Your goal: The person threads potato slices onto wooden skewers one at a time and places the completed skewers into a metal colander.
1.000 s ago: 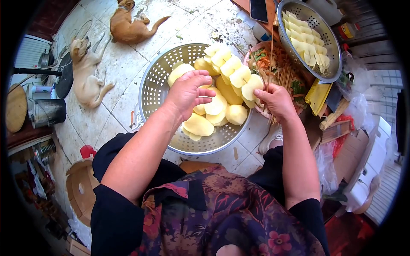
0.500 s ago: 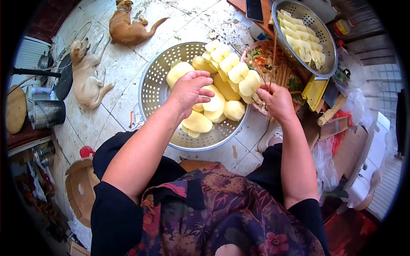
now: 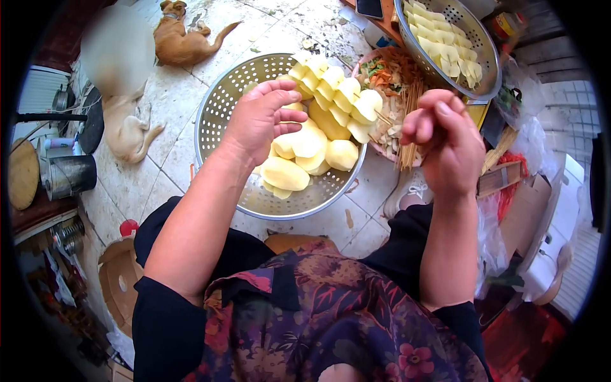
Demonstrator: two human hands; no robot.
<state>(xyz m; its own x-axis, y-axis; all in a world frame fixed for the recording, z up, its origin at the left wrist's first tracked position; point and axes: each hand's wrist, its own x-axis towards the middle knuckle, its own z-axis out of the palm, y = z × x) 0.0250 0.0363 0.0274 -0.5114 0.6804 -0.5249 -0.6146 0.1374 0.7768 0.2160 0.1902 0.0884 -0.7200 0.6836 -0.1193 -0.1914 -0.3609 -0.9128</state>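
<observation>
Peeled potatoes (image 3: pixel 285 174) and potato slices fill part of a metal colander (image 3: pixel 214 113) on the floor. Across its right side lie skewers of thin potato slices (image 3: pixel 347 95), their stick ends poking out past the rim. My left hand (image 3: pixel 264 118) hovers over the colander's left part, fingers apart and holding nothing. To the right of the colander, my right hand (image 3: pixel 449 137) is raised with bent fingers, away from the skewered slices; whether its curled fingers hold anything is hidden. Beneath and beside it is a bundle of bare wooden sticks (image 3: pixel 410 118).
A second colander (image 3: pixel 487 67) with skewered slices stands at the upper right. Vegetable peelings (image 3: pixel 388 73) lie in a pink basin. A brown dog (image 3: pixel 184 41) and a pale dog (image 3: pixel 130 127) lie on the tiles. A cardboard box (image 3: pixel 118 280) is at the lower left.
My right hand has let go of the skewered slices and moved right and upward from them. The skewer now rests on the colander. My left hand has shifted slightly left.
</observation>
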